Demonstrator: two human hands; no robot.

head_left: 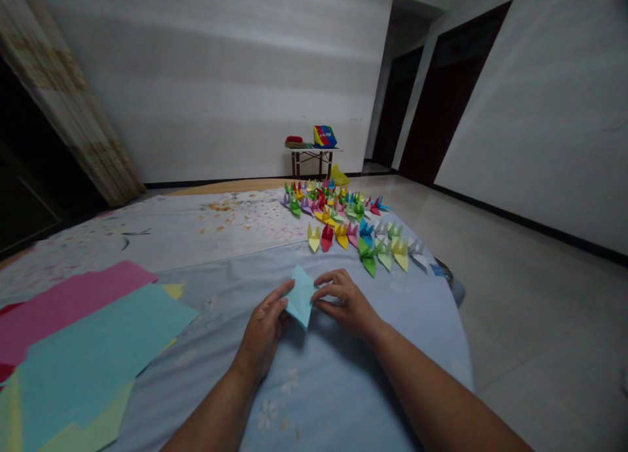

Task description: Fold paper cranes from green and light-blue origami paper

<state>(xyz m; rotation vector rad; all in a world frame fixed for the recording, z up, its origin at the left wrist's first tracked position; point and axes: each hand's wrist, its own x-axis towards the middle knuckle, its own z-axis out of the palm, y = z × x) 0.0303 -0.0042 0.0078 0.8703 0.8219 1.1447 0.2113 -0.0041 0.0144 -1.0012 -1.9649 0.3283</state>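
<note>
A light blue piece of folded paper [301, 296], shaped like a kite, is held up between my two hands just above the tablecloth. My left hand [267, 321] pinches its left edge between thumb and fingers. On the opposite edge, my right hand [343, 299] grips the paper with thumb and fingertips. Beyond my hands stand several folded paper cranes in many colours, among them a green crane [367, 257] and a red crane [326, 238].
Large coloured sheets lie at the left, with a blue sheet [108, 354] over a pink sheet [93, 301]. A floral blue cloth [294, 399] covers the round table. Near the far wall, a small table [314, 150] bears a colourful box [324, 137].
</note>
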